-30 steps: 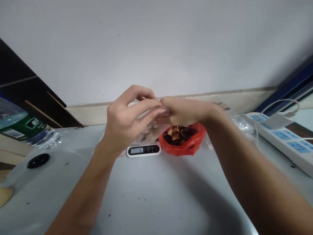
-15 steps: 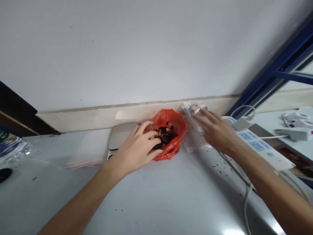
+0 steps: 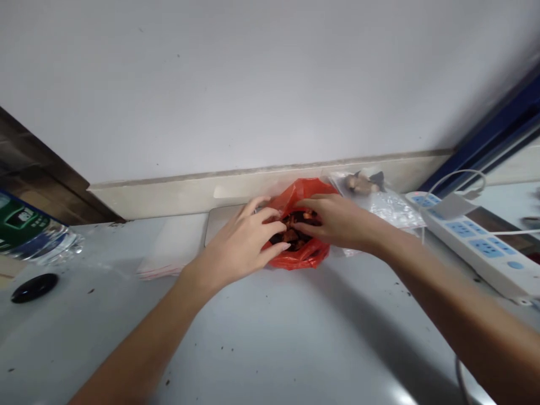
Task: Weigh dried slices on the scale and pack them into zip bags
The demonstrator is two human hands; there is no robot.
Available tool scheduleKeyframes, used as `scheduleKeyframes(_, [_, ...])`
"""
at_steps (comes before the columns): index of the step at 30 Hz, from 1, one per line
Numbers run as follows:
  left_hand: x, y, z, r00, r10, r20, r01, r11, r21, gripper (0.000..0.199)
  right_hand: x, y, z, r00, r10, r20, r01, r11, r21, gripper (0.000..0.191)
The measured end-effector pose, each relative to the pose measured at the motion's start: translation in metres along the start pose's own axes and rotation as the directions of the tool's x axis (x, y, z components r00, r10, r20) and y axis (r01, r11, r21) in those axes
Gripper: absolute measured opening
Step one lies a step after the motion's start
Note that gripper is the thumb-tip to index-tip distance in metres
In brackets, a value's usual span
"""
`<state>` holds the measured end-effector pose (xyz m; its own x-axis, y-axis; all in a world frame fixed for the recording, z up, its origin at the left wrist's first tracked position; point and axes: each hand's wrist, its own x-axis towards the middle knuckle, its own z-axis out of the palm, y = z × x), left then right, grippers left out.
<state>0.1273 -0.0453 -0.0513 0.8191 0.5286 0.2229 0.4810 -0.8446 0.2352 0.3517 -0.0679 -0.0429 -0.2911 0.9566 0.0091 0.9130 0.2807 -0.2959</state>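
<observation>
A red plastic bag (image 3: 301, 261) stands on the table with its mouth open, holding dark brown dried pieces (image 3: 291, 237) whose kind I cannot make out. My left hand (image 3: 242, 242) holds the bag at its left rim, fingers hooked over the edge and thumb along the front. From the right, my right hand (image 3: 337, 222) reaches into the mouth. Its thumb and forefinger are apart over the pieces, while the other fingers are partly hidden. Behind my left hand lies a flat scale (image 3: 217, 219), mostly covered by it.
Clear zip bags (image 3: 394, 208), with a bag of light brown pieces (image 3: 360, 183), lie to the right by the wall. Beyond is a white power strip (image 3: 485, 242). At left are a stack of flat bags (image 3: 169, 253), a water bottle (image 3: 37, 233) and a black oval object (image 3: 34, 288).
My right hand has moved left from the clear bags into the red bag. My left hand stays at the rim. The whole view has shifted slightly left.
</observation>
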Motion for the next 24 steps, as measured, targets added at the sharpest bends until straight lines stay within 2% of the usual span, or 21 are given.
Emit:
scheduleKeyframes(1, [-0.001, 0.000, -0.001, 1.000, 0.000, 0.000, 0.000, 1.000, 0.004, 0.018, 0.006, -0.006, 0.002, 0.992, 0.072, 0.102, -0.071, 0.997, -0.019, 0.022])
scheduleKeyframes(3, [-0.003, 0.000, -0.004, 1.000, -0.005, 0.006, 0.005, 1.000, 0.007, 0.017, 0.016, -0.015, 0.006, 0.937, 0.200, 0.287, -0.193, 0.980, -0.053, 0.022])
scheduleKeyframes(5, [-0.004, -0.001, -0.006, 0.999, -0.024, 0.023, 0.024, 1.000, 0.006, 0.018, 0.022, -0.021, 0.007, 0.884, 0.279, 0.374, -0.265, 0.960, -0.089, 0.024])
scheduleKeyframes(9, [-0.005, -0.003, -0.010, 0.996, -0.070, 0.051, 0.070, 0.997, 0.013, 0.020, 0.024, -0.027, 0.006, 0.906, 0.337, 0.257, -0.297, 0.937, -0.184, 0.043])
scheduleKeyframes(11, [-0.005, -0.003, -0.012, 0.995, -0.081, 0.054, 0.080, 0.997, 0.014, 0.020, 0.021, -0.027, 0.005, 0.892, 0.378, 0.248, -0.331, 0.919, -0.213, 0.050])
scheduleKeyframes(14, [-0.006, -0.004, -0.013, 0.994, -0.088, 0.057, 0.087, 0.996, 0.017, 0.021, 0.018, -0.024, 0.004, 0.875, 0.404, 0.268, -0.351, 0.909, -0.224, 0.044])
scheduleKeyframes(16, [-0.006, -0.003, -0.014, 0.994, -0.093, 0.060, 0.091, 0.995, 0.025, 0.022, 0.018, -0.021, 0.005, 0.891, 0.345, 0.296, -0.305, 0.936, -0.174, 0.033])
scheduleKeyframes(18, [-0.006, -0.003, -0.015, 0.993, -0.097, 0.065, 0.095, 0.995, 0.032, 0.022, 0.020, -0.017, 0.006, 0.897, 0.284, 0.339, -0.267, 0.959, -0.097, 0.032])
scheduleKeyframes(21, [-0.006, -0.001, -0.016, 0.993, -0.098, 0.071, 0.096, 0.995, 0.040, 0.022, 0.026, -0.013, 0.006, 0.911, 0.255, 0.325, -0.262, 0.965, -0.022, 0.053])
scheduleKeyframes(24, [-0.006, -0.001, -0.017, 0.992, -0.102, 0.078, 0.100, 0.994, 0.036, 0.023, 0.032, -0.010, 0.003, 0.955, 0.214, 0.205, -0.220, 0.975, 0.008, 0.078])
